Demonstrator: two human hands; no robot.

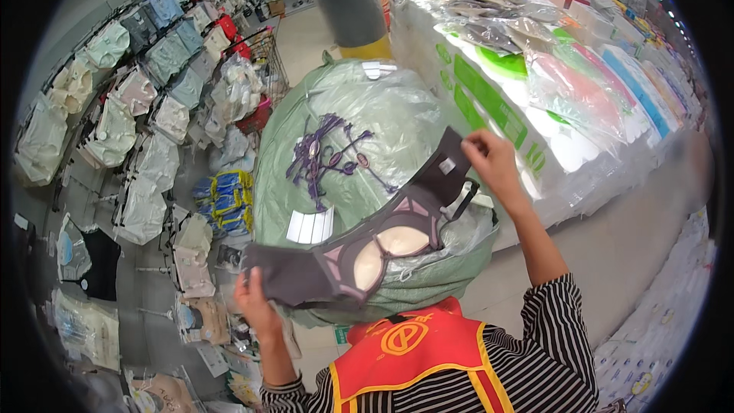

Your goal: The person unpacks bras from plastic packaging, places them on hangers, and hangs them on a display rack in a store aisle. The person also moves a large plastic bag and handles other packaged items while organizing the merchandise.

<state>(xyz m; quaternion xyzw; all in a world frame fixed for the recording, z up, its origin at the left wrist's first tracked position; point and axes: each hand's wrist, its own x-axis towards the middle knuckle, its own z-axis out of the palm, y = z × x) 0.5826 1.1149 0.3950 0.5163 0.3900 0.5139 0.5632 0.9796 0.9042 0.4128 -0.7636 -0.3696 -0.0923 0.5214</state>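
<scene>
Stretched between my two hands is a dark purple-grey bra [350, 264], its beige-lined cups facing up. My left hand [256, 301] grips one end of its band at the lower left. The other band end, which bears a small white label, is pinched in my right hand [494, 163]. Beneath the bra stands a large pale green woven sack [275, 183] with clear plastic [395, 103] over its top. A tangle of purple cords with oval tags [312, 149] lies on the sack. Nearer to me on it is a strip of white labels [310, 225].
Packaged underwear [169, 57] hangs on wall hooks along the left. Wrapped white-and-green packs [493, 97] are stacked at the right, with plastic-bagged goods [487, 0] on top. A grey pillar [344, 0] and a wire cart [269, 63] stand beyond the sack.
</scene>
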